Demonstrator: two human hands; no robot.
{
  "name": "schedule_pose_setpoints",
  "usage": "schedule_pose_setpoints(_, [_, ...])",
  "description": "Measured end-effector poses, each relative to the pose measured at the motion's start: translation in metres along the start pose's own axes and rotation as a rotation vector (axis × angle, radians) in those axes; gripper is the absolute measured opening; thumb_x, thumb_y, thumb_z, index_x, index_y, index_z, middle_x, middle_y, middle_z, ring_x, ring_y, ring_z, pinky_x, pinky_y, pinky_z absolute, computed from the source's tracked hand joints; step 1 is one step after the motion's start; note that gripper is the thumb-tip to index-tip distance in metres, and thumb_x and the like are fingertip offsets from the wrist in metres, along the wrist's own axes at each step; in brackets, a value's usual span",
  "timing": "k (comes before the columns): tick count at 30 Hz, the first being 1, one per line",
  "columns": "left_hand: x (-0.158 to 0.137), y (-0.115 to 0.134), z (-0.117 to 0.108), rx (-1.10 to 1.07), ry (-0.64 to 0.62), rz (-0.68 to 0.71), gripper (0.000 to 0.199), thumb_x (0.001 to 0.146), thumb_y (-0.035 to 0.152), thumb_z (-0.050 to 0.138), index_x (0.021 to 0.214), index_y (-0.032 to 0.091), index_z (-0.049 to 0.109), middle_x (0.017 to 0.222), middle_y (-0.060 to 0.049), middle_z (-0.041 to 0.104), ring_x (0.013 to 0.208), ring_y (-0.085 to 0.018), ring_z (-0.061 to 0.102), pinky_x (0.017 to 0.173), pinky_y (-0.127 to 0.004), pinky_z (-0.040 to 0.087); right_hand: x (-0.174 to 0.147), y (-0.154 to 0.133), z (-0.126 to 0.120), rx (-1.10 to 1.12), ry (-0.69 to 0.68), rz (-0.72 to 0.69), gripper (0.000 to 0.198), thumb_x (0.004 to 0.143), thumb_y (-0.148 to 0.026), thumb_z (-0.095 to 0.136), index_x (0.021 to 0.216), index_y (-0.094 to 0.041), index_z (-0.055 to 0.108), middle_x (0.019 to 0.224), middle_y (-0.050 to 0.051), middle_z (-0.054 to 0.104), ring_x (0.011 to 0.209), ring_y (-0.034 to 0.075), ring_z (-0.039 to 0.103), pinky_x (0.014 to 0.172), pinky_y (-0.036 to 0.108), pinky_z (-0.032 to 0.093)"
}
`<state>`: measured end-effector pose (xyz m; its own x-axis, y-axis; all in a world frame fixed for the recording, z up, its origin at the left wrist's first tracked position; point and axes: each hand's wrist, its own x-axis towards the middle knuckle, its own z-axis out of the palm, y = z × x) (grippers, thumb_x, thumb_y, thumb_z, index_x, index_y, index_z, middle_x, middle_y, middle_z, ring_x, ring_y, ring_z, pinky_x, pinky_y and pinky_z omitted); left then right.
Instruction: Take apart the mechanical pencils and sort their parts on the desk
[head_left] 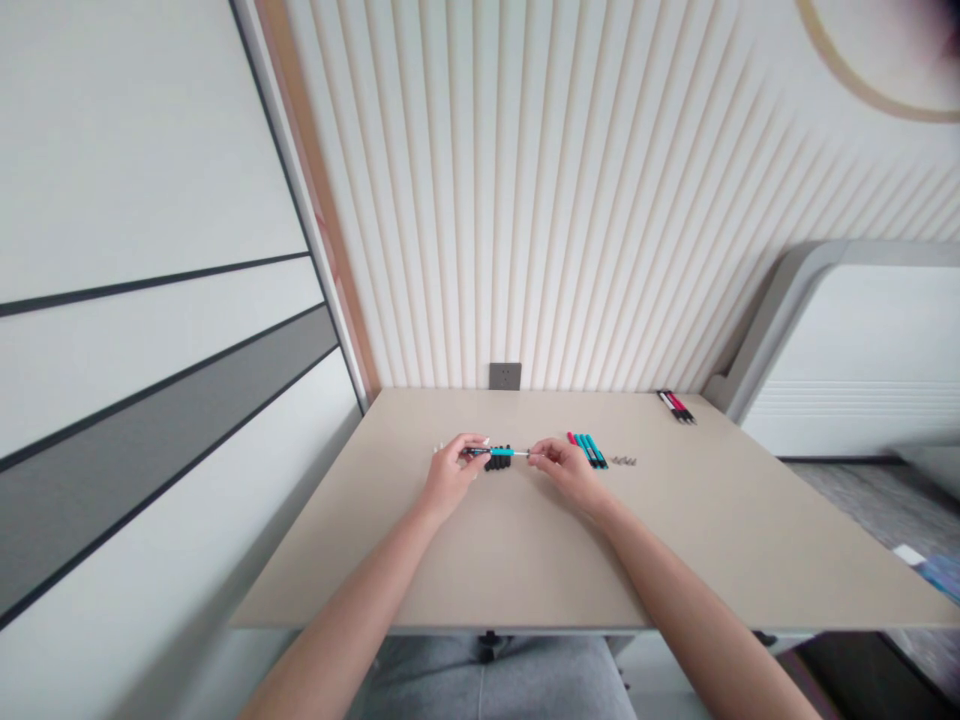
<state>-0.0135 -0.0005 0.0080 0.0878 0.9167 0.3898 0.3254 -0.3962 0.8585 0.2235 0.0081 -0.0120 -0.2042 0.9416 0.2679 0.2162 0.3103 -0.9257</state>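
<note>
My left hand (451,468) is closed on the dark end of a pen (501,453) with a turquoise barrel, held level just above the table. A thin pale rod sticks out of the barrel towards the right. At that end my right hand (561,461) pinches a small dark piece, the pen tip (529,454), mostly covered by the fingers. Under the pen lies a row of several short black pen grips (496,464). Right of my right hand are several turquoise and pink pen barrels (589,450), and beside them several small dark pen tips (623,461).
Several pens (676,406) with white and pink barrels lie at the back right of the beige table (720,520). A dark socket plate (505,376) sits on the ribbed wall behind. A white cabinet (180,400) stands along the left, a grey-white headboard (847,340) at the right.
</note>
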Motion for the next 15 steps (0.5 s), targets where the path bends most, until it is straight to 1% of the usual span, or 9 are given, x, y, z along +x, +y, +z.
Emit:
schedule_pose_setpoints(2, [-0.0002,0.0006,0.0001,0.006,0.027,-0.012,0.023,0.078,0.033,0.065,0.096,0.019,0.066,0.095,-0.005,0.071,0.08,-0.017,0.065,0.074,-0.028,0.051,-0.0007,-0.0018,0.0011,0.017,-0.014,-0.006,0.031,0.079,-0.047,0.064,0.086,-0.017,0.065,0.076,0.002,0.063,0.069,0.015,0.054,0.064,0.027,0.04])
schedule_pose_setpoints(5, [-0.001,0.0009,0.0001,0.036,0.05,-0.047,0.023,0.076,0.037,0.066,0.089,0.018,0.066,0.081,-0.003,0.071,0.071,-0.016,0.063,0.065,-0.025,0.049,-0.0016,-0.0028,0.0023,0.022,-0.022,-0.003,0.03,0.079,-0.047,0.064,0.086,-0.017,0.065,0.074,0.002,0.063,0.068,0.015,0.054,0.064,0.027,0.04])
schedule_pose_setpoints(7, [-0.0015,0.0003,-0.0004,0.061,0.043,-0.069,0.024,0.076,0.04,0.066,0.085,0.018,0.067,0.07,-0.001,0.067,0.063,-0.015,0.06,0.058,-0.023,0.045,-0.0017,-0.002,0.0024,0.009,-0.015,0.004,0.03,0.079,-0.047,0.065,0.085,-0.017,0.065,0.074,0.001,0.063,0.068,0.015,0.054,0.063,0.027,0.04])
schedule_pose_setpoints(9, [-0.0017,-0.0008,-0.001,0.071,0.02,-0.074,0.026,0.076,0.043,0.067,0.082,0.018,0.068,0.062,0.001,0.064,0.057,-0.014,0.056,0.053,-0.022,0.042,-0.0013,-0.0004,0.0018,-0.012,0.005,0.014,0.03,0.078,-0.047,0.065,0.085,-0.018,0.066,0.073,0.001,0.063,0.066,0.014,0.053,0.061,0.026,0.039])
schedule_pose_setpoints(11, [-0.0018,-0.0017,-0.0011,0.053,-0.019,-0.07,0.027,0.075,0.043,0.068,0.081,0.017,0.069,0.061,0.001,0.063,0.055,-0.013,0.055,0.052,-0.022,0.04,-0.0003,0.0013,0.0007,-0.038,0.035,0.025,0.031,0.078,-0.048,0.064,0.085,-0.017,0.067,0.073,0.002,0.064,0.065,0.014,0.053,0.06,0.026,0.038])
schedule_pose_setpoints(15, [-0.0026,-0.0026,0.0002,-0.056,-0.106,-0.069,0.03,0.076,0.041,0.068,0.091,0.016,0.072,0.072,-0.003,0.069,0.063,-0.015,0.06,0.058,-0.024,0.044,0.0022,0.0031,-0.0023,-0.115,0.125,0.045,0.03,0.078,-0.047,0.063,0.081,-0.017,0.068,0.071,0.002,0.065,0.063,0.015,0.05,0.059,0.027,0.038])
